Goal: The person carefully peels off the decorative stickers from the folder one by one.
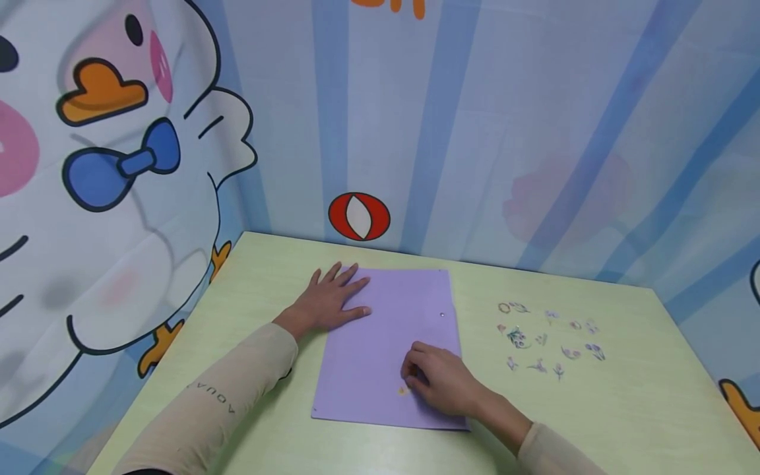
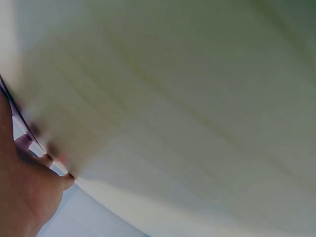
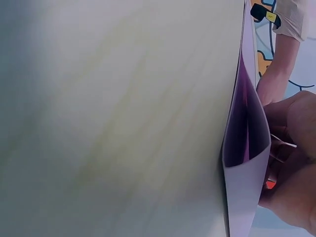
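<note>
A purple folder (image 1: 386, 330) with a small snap button lies on the table; its right side bulges open in the right wrist view. My left hand (image 1: 328, 302) rests on its upper left edge, fingers spread. Over the lower right part, my right hand (image 1: 439, 377) has curled fingers. Between its thumb and fingers shows a small orange-red piece (image 3: 270, 184), which looks like a sticker and is mostly hidden. A tiny yellowish sticker (image 1: 403, 391) sits on the folder just left of the right thumb.
Several small flower stickers (image 1: 518, 338) lie scattered on the pale table (image 1: 623, 409) to the right of the folder. A printed cloth (image 1: 380, 119) with stripes and a cartoon duck hangs behind the table and along its left side.
</note>
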Action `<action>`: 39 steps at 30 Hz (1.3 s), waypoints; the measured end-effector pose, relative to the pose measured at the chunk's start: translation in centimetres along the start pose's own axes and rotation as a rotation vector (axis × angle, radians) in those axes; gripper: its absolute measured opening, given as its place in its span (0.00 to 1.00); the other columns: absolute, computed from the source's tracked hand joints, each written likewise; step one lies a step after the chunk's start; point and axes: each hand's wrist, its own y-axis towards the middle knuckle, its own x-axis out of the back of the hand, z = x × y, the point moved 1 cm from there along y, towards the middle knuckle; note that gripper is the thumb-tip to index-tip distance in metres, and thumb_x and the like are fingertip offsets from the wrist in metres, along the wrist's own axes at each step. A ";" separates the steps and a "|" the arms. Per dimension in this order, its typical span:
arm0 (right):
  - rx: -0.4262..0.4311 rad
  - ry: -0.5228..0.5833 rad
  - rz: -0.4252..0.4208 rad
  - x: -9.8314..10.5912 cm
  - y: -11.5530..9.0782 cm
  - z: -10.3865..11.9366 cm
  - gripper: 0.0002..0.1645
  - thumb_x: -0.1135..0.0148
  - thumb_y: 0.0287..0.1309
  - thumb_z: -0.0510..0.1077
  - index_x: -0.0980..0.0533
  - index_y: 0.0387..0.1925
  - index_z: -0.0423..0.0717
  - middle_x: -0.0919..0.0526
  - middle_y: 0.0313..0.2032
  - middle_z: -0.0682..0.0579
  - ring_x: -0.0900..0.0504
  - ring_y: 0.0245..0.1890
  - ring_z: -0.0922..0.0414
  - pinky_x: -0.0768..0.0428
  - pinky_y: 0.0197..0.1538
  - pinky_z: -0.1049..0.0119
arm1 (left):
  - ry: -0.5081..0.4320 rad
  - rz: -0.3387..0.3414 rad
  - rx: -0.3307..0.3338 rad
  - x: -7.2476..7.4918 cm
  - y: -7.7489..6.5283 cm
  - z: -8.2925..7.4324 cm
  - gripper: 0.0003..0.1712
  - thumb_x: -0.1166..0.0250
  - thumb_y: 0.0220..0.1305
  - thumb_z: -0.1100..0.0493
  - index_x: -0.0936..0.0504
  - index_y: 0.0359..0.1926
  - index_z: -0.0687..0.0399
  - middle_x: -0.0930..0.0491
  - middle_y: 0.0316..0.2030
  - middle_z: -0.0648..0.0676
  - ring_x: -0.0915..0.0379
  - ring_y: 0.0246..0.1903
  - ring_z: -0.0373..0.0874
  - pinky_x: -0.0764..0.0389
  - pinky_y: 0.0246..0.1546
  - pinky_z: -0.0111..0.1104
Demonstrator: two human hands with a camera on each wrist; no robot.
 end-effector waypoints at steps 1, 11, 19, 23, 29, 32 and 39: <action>-0.005 -0.004 0.002 0.0 0.0 0.0 0.08 0.30 0.66 0.37 0.19 0.36 0.54 0.22 0.37 0.64 0.23 0.38 0.65 0.19 0.46 0.61 | 0.000 -0.001 0.000 0.0 0.0 0.0 0.47 0.51 0.74 0.23 0.43 0.85 0.36 0.54 0.85 0.54 0.65 0.83 0.63 0.57 0.76 0.68; -0.001 0.035 -0.003 -0.1 -0.5 -0.4 0.06 0.33 0.69 0.38 0.20 0.38 0.53 0.24 0.38 0.64 0.23 0.40 0.65 0.19 0.50 0.60 | 0.005 0.000 -0.002 0.0 0.0 0.1 0.48 0.52 0.73 0.22 0.44 0.85 0.36 0.54 0.85 0.54 0.65 0.83 0.63 0.57 0.76 0.68; 0.039 0.087 -0.022 0.0 -1.0 -1.1 0.08 0.33 0.71 0.39 0.21 0.38 0.56 0.23 0.37 0.66 0.23 0.42 0.67 0.19 0.52 0.62 | -0.004 -0.008 -0.007 0.2 0.0 -0.1 0.48 0.50 0.73 0.23 0.42 0.85 0.37 0.53 0.85 0.55 0.64 0.83 0.64 0.56 0.76 0.69; 0.049 0.117 -0.022 0.1 -1.1 -1.2 0.07 0.34 0.71 0.38 0.21 0.39 0.54 0.22 0.38 0.65 0.23 0.41 0.66 0.19 0.51 0.63 | -0.003 -0.006 -0.005 0.2 0.0 -0.1 0.48 0.50 0.73 0.23 0.42 0.85 0.37 0.53 0.85 0.55 0.64 0.83 0.63 0.56 0.76 0.69; 0.020 0.195 -0.014 0.4 -1.3 -1.2 0.07 0.35 0.72 0.37 0.21 0.39 0.54 0.21 0.37 0.64 0.22 0.39 0.66 0.19 0.47 0.65 | -0.005 0.001 -0.004 0.2 0.0 -0.1 0.48 0.50 0.73 0.23 0.43 0.85 0.37 0.54 0.85 0.55 0.65 0.83 0.63 0.57 0.76 0.69; -0.002 0.238 -0.005 0.7 -1.3 -1.2 0.08 0.35 0.72 0.37 0.22 0.38 0.54 0.20 0.35 0.63 0.22 0.38 0.65 0.19 0.46 0.65 | -0.001 0.002 -0.003 0.2 0.0 -0.1 0.48 0.51 0.73 0.23 0.44 0.85 0.37 0.54 0.85 0.55 0.65 0.83 0.63 0.57 0.76 0.69; -0.039 0.338 0.022 1.1 -1.4 -1.4 0.06 0.36 0.73 0.38 0.21 0.39 0.53 0.17 0.36 0.60 0.19 0.39 0.63 0.18 0.48 0.65 | -0.007 -0.006 -0.009 0.3 -0.1 -0.1 0.47 0.50 0.74 0.24 0.42 0.85 0.38 0.53 0.85 0.56 0.63 0.83 0.65 0.56 0.76 0.70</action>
